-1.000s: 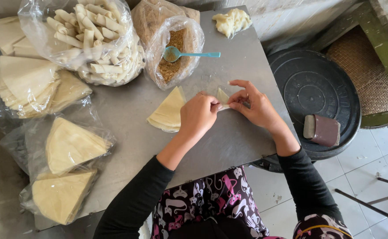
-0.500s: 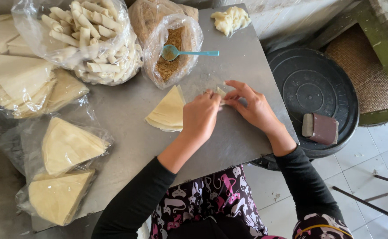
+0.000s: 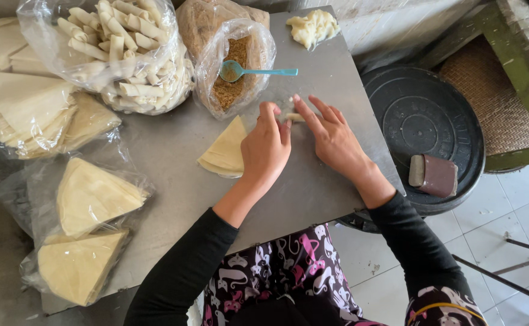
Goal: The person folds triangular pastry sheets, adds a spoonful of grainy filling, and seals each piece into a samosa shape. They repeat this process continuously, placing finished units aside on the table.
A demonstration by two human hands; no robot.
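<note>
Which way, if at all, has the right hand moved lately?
Yes: the right hand has slid slightly forward and leftward, fingertips now nearer the blue spoon, which stayed put.

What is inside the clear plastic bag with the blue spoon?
The bag holds brown crumbly filling; the blue spoon lies on top, its bowl full. The bag's bottom is hidden under the filling.

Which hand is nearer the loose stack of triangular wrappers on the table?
Left. The left hand lies right beside the wrapper stack, touching or nearly so; the right hand is farther off, beyond the left.
</note>
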